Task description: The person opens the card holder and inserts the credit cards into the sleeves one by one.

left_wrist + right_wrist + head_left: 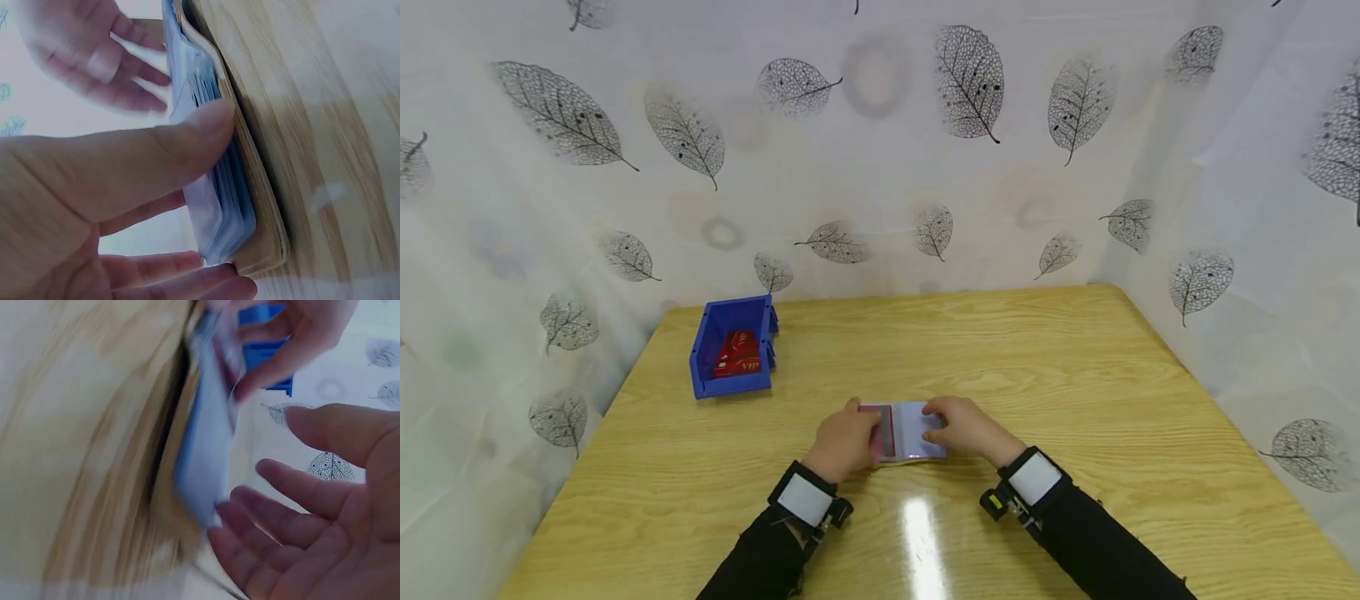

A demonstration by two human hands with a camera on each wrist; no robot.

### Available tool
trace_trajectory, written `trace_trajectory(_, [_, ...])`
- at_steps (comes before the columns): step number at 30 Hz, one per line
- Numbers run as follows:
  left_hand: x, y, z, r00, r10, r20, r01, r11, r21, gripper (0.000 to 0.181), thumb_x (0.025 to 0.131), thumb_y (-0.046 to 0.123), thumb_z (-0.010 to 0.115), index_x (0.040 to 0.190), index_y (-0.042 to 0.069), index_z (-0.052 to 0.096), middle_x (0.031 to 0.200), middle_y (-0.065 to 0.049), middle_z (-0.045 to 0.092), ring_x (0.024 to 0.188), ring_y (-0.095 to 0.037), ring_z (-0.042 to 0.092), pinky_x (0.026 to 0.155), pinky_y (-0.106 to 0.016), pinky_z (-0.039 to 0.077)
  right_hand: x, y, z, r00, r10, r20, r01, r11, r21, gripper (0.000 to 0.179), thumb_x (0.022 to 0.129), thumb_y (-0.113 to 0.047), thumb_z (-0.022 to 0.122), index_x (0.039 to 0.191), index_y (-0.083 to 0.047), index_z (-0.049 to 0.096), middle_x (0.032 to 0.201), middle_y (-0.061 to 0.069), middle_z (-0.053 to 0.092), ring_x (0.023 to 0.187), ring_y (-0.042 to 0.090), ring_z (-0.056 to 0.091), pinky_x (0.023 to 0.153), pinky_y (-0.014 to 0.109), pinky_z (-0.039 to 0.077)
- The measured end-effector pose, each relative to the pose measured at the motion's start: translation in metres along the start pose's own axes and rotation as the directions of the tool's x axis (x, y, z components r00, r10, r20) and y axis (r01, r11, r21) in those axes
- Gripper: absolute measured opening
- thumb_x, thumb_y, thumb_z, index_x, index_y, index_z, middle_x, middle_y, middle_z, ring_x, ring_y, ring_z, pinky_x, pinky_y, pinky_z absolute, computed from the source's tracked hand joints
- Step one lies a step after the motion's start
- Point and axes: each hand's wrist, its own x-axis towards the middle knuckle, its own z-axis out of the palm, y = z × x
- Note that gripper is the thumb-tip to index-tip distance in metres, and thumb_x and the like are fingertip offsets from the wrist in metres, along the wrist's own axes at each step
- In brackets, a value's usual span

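Observation:
A card holder (917, 432) with clear plastic sleeves and a tan cover (265, 240) lies spread on the table. Over its left half, my left hand (842, 440) grips the holder, the thumb on the near edge of the sleeves. Something red and grey (887, 429) shows in that left half, partly hidden by the hand. My right hand (967, 427) is at the right half, its fingers loosely bent and spread. In the right wrist view, those fingertips (228, 515) are by the edge of the pale sleeve (206, 450); whether they touch it I cannot tell.
Toward the back left of the wooden table (1037, 358) stands a blue bin (733, 386) with several red cards (741, 354) marked VIP. A white curtain with leaf prints (970, 83) hangs behind the table and along both sides.

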Motion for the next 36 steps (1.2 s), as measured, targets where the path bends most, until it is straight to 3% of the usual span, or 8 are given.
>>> trace_trajectory(5, [-0.008,-0.012,-0.005,0.998,-0.039,0.056,0.043,0.996,-0.074,0.064,0.06,0.019,0.092,0.118,0.008,0.067,0.131,-0.026,0.055,0.112,-0.039,0.058,0.09,-0.05,0.05,-0.002,0.002,0.002,0.994,-0.087,0.061,0.095,0.983,-0.155,0.038,0.079,-0.012,0.079,0.112,0.003,0.067,0.128,0.022,0.06,0.117,0.037,0.057,0.098,0.047,0.045])
trace_trajectory(14, [-0.011,-0.024,-0.01,0.992,-0.017,0.124,0.037,0.987,-0.157,0.068,0.071,0.036,0.086,0.129,0.008,0.063,0.133,-0.022,0.055,0.117,-0.038,0.055,0.097,-0.051,0.045,-0.003,0.008,0.001,0.989,-0.135,0.062,0.145,0.967,-0.212,0.044,0.077,-0.015,0.081,0.116,-0.001,0.067,0.13,0.014,0.06,0.118,0.031,0.057,0.1,0.046,0.044])
trace_trajectory(18, [-0.004,-0.039,-0.015,0.994,-0.057,0.095,0.08,0.961,-0.263,0.056,0.084,0.039,0.075,0.127,0.005,0.063,0.125,-0.017,0.063,0.114,-0.034,0.059,0.095,-0.049,0.046,-0.006,0.014,-0.002,0.988,-0.143,0.057,0.152,0.97,-0.188,0.045,0.078,-0.016,0.08,0.119,-0.003,0.066,0.133,0.012,0.059,0.12,0.031,0.056,0.099,0.046,0.045])
trace_trajectory(21, [0.002,-0.059,-0.023,0.985,-0.174,0.016,0.17,0.934,-0.314,0.045,0.091,0.035,0.067,0.124,0.004,0.065,0.118,-0.014,0.067,0.11,-0.032,0.062,0.091,-0.047,0.048,-0.008,0.017,-0.002,0.988,-0.144,0.056,0.151,0.975,-0.161,0.044,0.079,-0.015,0.078,0.12,-0.004,0.066,0.135,0.011,0.058,0.121,0.03,0.056,0.098,0.045,0.046])
trace_trajectory(24, [0.006,-0.086,-0.034,0.933,-0.321,-0.165,0.261,0.915,-0.307,0.033,0.093,0.025,0.063,0.118,0.003,0.069,0.11,-0.013,0.07,0.102,-0.033,0.065,0.084,-0.047,0.051,-0.009,0.018,-0.001,0.987,-0.151,0.057,0.157,0.98,-0.121,0.042,0.08,-0.013,0.077,0.119,-0.004,0.066,0.136,0.012,0.057,0.122,0.031,0.055,0.098,0.046,0.045])
trace_trajectory(29, [0.012,-0.138,-0.052,0.764,-0.477,-0.434,0.384,0.877,-0.288,0.022,0.091,0.007,0.057,0.107,-0.001,0.071,0.099,-0.019,0.071,0.086,-0.038,0.067,0.07,-0.051,0.051,-0.011,0.019,0.003,0.984,-0.167,0.059,0.172,0.979,-0.11,0.039,0.081,-0.014,0.076,0.118,-0.006,0.066,0.136,0.011,0.057,0.123,0.031,0.054,0.099,0.045,0.045])
trace_trajectory(31, [0.014,-0.156,-0.056,0.75,-0.508,-0.424,0.431,0.861,-0.27,0.023,0.091,0.004,0.055,0.107,-0.002,0.07,0.1,-0.022,0.07,0.085,-0.041,0.066,0.07,-0.052,0.051,-0.01,0.019,0.004,0.983,-0.173,0.06,0.18,0.976,-0.125,0.038,0.082,-0.014,0.076,0.118,-0.007,0.066,0.136,0.011,0.057,0.123,0.031,0.054,0.099,0.045,0.045])
trace_trajectory(36, [0.02,-0.193,-0.052,0.783,-0.56,-0.271,0.52,0.829,-0.207,0.025,0.088,0.007,0.062,0.106,-0.008,0.068,0.101,-0.026,0.069,0.088,-0.043,0.065,0.075,-0.053,0.052,-0.007,0.02,0.005,0.98,-0.184,0.071,0.193,0.971,-0.139,0.037,0.082,-0.015,0.076,0.117,-0.007,0.067,0.135,0.011,0.058,0.123,0.03,0.055,0.099,0.046,0.045])
